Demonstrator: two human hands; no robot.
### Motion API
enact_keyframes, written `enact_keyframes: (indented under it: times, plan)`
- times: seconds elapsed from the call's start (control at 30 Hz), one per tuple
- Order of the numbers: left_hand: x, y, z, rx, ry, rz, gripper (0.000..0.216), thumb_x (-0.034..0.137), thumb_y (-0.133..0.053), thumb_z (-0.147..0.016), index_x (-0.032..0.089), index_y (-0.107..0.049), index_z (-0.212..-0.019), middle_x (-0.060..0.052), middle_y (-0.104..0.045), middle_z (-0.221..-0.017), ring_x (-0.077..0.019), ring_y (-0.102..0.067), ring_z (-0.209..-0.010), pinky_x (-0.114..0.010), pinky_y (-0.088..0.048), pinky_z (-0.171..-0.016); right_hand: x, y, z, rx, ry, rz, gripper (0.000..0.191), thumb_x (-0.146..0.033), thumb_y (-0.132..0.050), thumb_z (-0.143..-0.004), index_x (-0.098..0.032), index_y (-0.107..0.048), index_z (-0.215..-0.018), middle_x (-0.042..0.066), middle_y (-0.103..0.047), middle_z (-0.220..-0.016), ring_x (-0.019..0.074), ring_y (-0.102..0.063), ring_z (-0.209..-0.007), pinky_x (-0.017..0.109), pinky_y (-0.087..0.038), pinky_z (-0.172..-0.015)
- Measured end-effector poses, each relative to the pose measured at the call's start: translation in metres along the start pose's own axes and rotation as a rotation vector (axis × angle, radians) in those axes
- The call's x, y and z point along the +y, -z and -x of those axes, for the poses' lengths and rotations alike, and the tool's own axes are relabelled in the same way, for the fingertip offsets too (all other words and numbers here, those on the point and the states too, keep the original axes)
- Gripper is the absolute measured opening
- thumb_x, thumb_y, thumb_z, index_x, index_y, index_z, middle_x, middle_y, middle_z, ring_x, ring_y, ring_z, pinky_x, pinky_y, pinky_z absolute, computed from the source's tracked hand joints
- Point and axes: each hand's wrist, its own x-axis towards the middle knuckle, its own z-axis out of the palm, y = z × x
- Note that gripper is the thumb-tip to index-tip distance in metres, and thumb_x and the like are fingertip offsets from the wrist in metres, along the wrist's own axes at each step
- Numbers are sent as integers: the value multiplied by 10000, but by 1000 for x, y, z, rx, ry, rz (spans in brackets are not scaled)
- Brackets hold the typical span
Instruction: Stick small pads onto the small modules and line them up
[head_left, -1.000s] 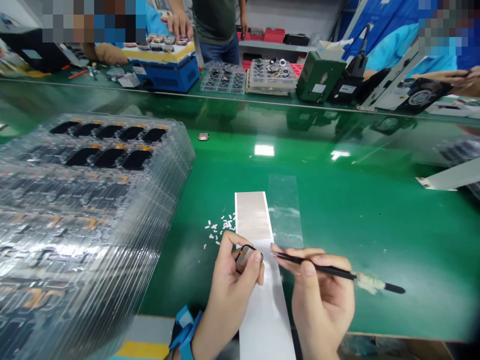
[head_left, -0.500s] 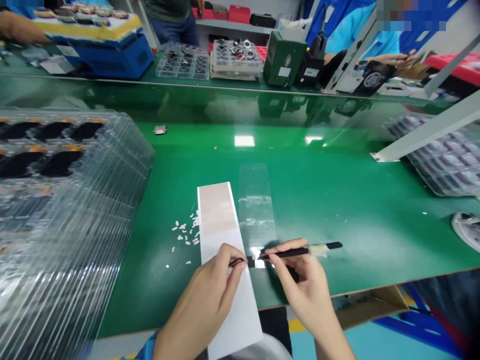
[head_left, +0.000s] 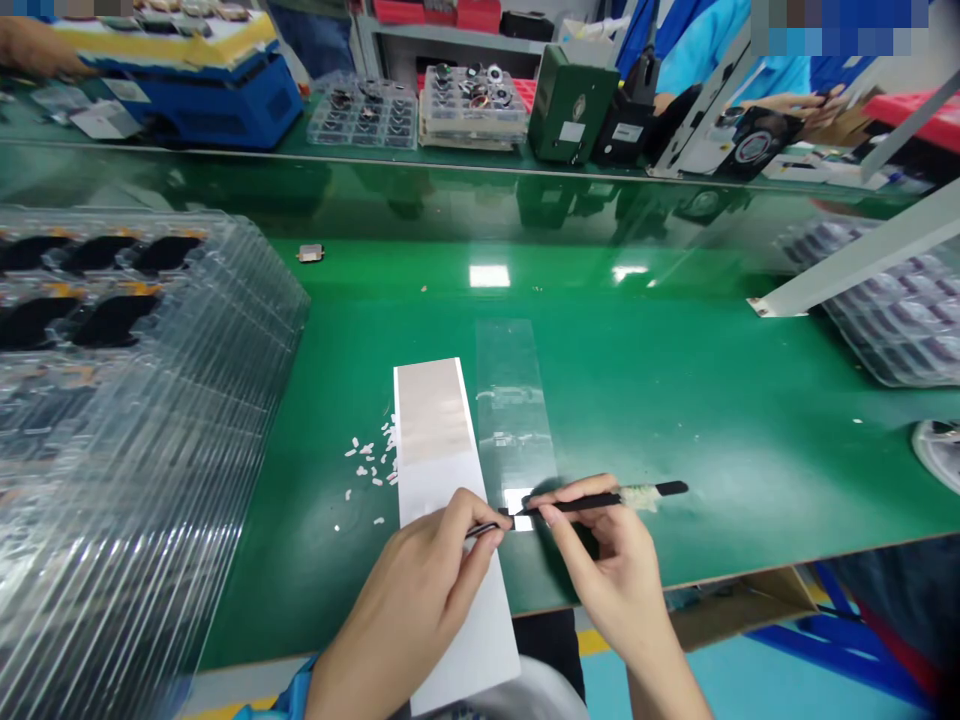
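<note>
My left hand (head_left: 424, 585) is closed in a pinch on a small dark, thin-edged part (head_left: 484, 529), over a white paper strip (head_left: 456, 620) with a beige upper section. Fingers hide most of that part. Black tweezers (head_left: 589, 503), wrapped in pale tape near the rear end, are gripped by my right hand (head_left: 619, 555) like a pen. Their tips point left and meet the dark part's right end, or lie very close to it; I cannot tell which. A clear film strip (head_left: 510, 365) lies flat just beyond the tips.
Stacked clear trays (head_left: 247, 330) with black parts fill the left side. Small white scraps (head_left: 367, 460) are scattered beside the paper. A small metallic piece (head_left: 310, 253) lies farther back. More trays (head_left: 892, 300) stand right, behind a white post (head_left: 847, 255). Co-workers are across the bench.
My left hand has shifted slightly right, bringing the dark part nearer the tweezers, and the part's tilt has changed. My right hand stays almost in place. The view has moved slightly.
</note>
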Motion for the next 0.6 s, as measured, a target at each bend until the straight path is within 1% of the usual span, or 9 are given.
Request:
enact_keyframes:
  times: [0.2, 0.3, 0.4, 0.5, 0.6]
  plan:
    - [-1, 1, -1, -14, 1, -29, 156, 291, -372, -1052, 247, -520, -1073, -24, -729, -993, -217, -718, -843, -317, -518, -716, -1, 0, -2, -14, -25, -20, 35, -184, -651, -912, -203, -650, -882, 45, -696, -924, 187, -754, -844, 287, -631, -736]
    - [-1, 1, 0, -29, 11, -24, 158, 282, -357, -1052, 255, -510, -1080, -18, -719, -1019, -213, -713, -872, -326, -529, -739, 0, -1, 0, 3, -12, 20, 63, -184, -655, -912, -212, -638, -857, 39, -690, -918, 182, -753, -853, 273, -624, -735]
    - [-1, -1, 0, -37, 35, 10, 158, 281, -342, -1052, 253, -492, -1094, -27, -696, -1044, -208, -703, -914, -333, -540, -766, 3, -3, 2, 18, -8, 14, 67, -181, -648, -918, -225, -609, -887, 29, -666, -938, 176, -751, -856, 278, -625, -738]
    - [0, -2, 1, -43, 47, 30, 161, 273, -337, -1050, 241, -486, -1103, -43, -673, -1048, -204, -688, -949, -339, -539, -800, 5, -4, 4, 43, -28, -34, 83, -179, -634, -929, -240, -581, -949, 15, -627, -975, 161, -749, -857, 276, -628, -741]
    - [1, -1, -1, -43, 37, 52, 167, 266, -355, -1046, 229, -517, -1064, -37, -673, -1019, -188, -678, -921, -314, -528, -784, 5, -5, 3, 63, -68, -130, 100, -177, -614, -944, -252, -566, -991, 1, -615, -983, 155, -752, -863, 281, -635, -760]
